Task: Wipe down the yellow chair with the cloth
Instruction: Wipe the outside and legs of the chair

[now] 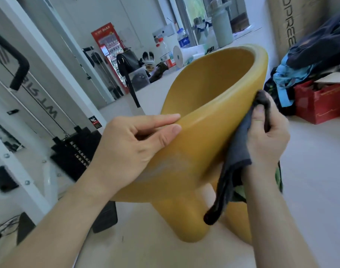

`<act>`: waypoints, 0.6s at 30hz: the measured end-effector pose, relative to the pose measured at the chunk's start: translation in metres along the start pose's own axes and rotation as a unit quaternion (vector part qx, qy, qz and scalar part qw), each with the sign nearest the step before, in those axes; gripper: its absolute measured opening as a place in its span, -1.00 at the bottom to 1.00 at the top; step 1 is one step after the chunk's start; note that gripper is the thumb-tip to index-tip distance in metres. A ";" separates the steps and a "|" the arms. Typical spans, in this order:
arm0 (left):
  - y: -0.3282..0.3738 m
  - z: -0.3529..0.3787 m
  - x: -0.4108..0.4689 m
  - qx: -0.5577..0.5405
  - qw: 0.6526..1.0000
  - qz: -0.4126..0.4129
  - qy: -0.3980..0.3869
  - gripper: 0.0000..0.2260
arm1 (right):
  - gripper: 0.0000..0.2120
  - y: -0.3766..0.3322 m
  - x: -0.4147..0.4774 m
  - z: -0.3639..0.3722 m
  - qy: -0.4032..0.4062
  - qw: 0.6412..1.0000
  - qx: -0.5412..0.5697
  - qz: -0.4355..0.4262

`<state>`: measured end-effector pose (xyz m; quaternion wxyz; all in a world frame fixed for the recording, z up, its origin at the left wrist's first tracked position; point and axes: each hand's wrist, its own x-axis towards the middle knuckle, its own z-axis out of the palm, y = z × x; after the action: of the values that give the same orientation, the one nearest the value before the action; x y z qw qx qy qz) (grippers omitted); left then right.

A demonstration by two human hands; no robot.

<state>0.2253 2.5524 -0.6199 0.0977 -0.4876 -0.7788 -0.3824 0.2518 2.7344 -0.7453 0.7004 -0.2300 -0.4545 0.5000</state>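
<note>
The yellow chair (207,117) is a moulded tub-shaped seat with thick rounded legs, standing on the pale floor in the middle of the view. My left hand (130,146) grips its near rim, thumb and fingers pinching the edge. My right hand (265,132) presses a dark grey cloth (236,155) against the chair's right outer side, just below the rim. The cloth's loose end hangs down past the seat to the legs. A pale smear shows on the chair's near outer wall beside my left palm.
A white gym machine frame with a black weight stack (76,151) stands at the left. At the right, a red box (320,101) and a pile of dark and blue clothes (308,60). Bottles, a paper roll (182,55) and a red vending machine (109,51) sit at the back.
</note>
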 end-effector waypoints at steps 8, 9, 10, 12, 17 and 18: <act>0.000 0.002 -0.001 0.032 0.999 0.028 0.013 -0.76 | -0.64 -0.053 -0.094 0.012 -0.053 0.992 -0.020 -0.115; -0.001 0.002 -0.002 0.043 0.998 0.035 0.011 -0.76 | -0.65 -0.048 -0.075 0.010 -0.041 0.993 -0.013 -0.113; -0.002 0.003 -0.002 0.050 0.998 0.040 0.011 -0.76 | -0.67 -0.038 -0.052 0.007 -0.025 0.996 -0.005 -0.080; -0.002 0.004 -0.005 0.053 0.998 0.035 0.016 -0.77 | -0.68 -0.014 -0.007 0.001 -0.011 1.000 0.011 0.003; 0.015 0.032 -0.029 0.258 0.932 0.242 0.082 -0.77 | -0.59 0.031 -0.049 -0.017 -0.056 0.991 -0.083 0.088; 0.014 0.048 -0.039 0.278 0.916 0.281 0.067 -0.73 | -0.58 0.034 -0.067 -0.022 -0.075 0.987 -0.095 0.103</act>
<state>0.2671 2.5620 -0.6667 0.3846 -0.6129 -0.6763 -0.1384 0.2480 2.6896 -0.8100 0.5846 -0.3027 -0.5247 0.5397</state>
